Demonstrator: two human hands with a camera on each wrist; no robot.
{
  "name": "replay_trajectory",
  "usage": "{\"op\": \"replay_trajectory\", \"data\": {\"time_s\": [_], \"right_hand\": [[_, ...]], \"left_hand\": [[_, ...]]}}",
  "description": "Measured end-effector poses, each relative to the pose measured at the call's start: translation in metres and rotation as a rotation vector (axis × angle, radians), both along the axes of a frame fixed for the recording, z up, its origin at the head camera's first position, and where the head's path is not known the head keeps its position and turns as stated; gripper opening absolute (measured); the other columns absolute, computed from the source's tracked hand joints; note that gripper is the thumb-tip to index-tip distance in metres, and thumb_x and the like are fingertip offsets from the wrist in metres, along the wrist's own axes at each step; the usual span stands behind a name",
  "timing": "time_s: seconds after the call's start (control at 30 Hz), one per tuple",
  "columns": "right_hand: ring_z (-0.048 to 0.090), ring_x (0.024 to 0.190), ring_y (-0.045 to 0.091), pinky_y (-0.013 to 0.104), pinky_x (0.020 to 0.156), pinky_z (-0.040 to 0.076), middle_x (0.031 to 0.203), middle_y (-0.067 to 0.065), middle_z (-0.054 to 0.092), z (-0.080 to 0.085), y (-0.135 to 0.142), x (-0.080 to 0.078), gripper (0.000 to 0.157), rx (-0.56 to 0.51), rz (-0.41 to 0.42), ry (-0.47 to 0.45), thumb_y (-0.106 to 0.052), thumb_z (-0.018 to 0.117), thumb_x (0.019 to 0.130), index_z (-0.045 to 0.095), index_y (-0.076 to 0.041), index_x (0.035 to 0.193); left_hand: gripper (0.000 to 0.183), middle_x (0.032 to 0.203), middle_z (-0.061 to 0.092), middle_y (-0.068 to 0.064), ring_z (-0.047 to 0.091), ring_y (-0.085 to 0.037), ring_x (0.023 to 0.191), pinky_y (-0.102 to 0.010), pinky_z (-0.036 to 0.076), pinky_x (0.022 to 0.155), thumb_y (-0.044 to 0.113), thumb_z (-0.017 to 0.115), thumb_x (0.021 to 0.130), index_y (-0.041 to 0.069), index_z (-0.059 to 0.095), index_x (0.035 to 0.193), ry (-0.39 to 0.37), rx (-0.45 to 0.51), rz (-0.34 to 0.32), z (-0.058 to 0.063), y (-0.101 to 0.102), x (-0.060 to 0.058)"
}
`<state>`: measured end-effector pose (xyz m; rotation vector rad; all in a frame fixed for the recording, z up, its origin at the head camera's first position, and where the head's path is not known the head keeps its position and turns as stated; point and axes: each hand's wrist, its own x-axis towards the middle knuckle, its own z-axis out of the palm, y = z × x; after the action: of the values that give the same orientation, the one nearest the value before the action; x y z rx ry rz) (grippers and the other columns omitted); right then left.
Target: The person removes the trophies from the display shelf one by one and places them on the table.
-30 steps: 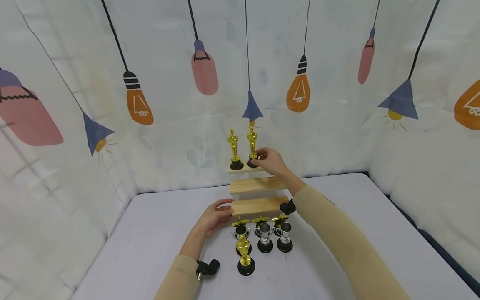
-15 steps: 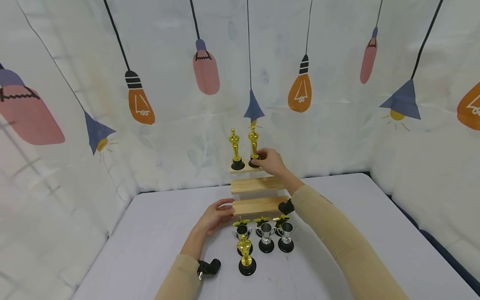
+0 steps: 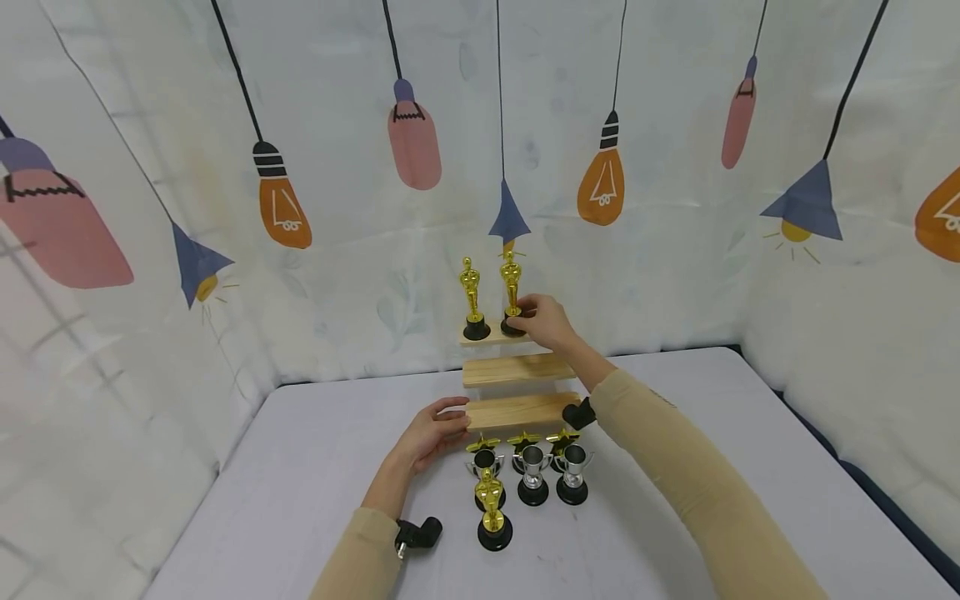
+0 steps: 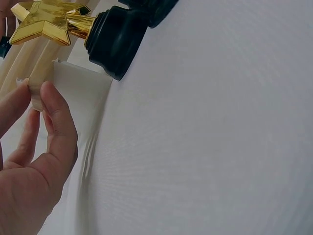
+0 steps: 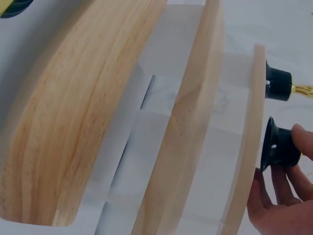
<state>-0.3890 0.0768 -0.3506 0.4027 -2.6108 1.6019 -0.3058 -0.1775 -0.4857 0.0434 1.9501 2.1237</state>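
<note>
My right hand (image 3: 547,323) pinches the black base of a gold figurine trophy (image 3: 512,283) at the top wooden shelf (image 3: 491,338). The right wrist view shows that base (image 5: 285,147) slightly tilted, its lower rim close to the board. A matching figurine trophy (image 3: 470,287) stands to its left on the same shelf. With thumb and fingertips, my left hand (image 3: 429,437) grips the left end of the lowest board (image 3: 521,411); the left wrist view shows that board end (image 4: 40,81) between the fingers.
In front of the stepped rack stand several star trophies (image 3: 522,439), silver cups (image 3: 532,471) and another gold figurine trophy (image 3: 491,504). The middle board (image 3: 516,369) lies between the other two. A patterned curtain (image 3: 360,292) hangs behind the white-covered table (image 3: 300,467).
The right hand and the figurine trophy it holds have shifted slightly right along the top shelf. The left hand keeps its grip on the lowest board.
</note>
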Motion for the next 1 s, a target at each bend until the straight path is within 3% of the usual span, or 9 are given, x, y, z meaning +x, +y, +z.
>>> {"op": "replay_trajectory", "data": {"time_s": [0.4,1.0], "right_hand": [[0.058,0.124,0.034,0.045,0.097,0.053,0.134,0.017,0.060,0.004,0.007,0.011,0.049,0.010,0.000,-0.011,-0.021,0.075,0.097,0.058,-0.001,0.138],[0.057,0.126,0.035,0.049,0.099,0.051,0.133,0.018,0.059,0.007,0.021,0.039,0.050,-0.063,0.053,-0.065,-0.018,0.077,0.094,0.057,0.001,0.136]], "left_hand": [[0.051,0.118,0.063,-0.017,0.067,-0.021,0.097,-0.036,0.059,0.086,0.001,0.070,0.096,-0.003,0.051,0.143,0.004,-0.002,-0.005,0.001,0.001,-0.001],[0.050,0.114,0.063,-0.015,0.067,-0.019,0.094,-0.037,0.059,0.087,0.000,0.070,0.096,-0.003,0.052,0.143,0.005,-0.007,-0.007,-0.002,0.000,-0.001]]}}
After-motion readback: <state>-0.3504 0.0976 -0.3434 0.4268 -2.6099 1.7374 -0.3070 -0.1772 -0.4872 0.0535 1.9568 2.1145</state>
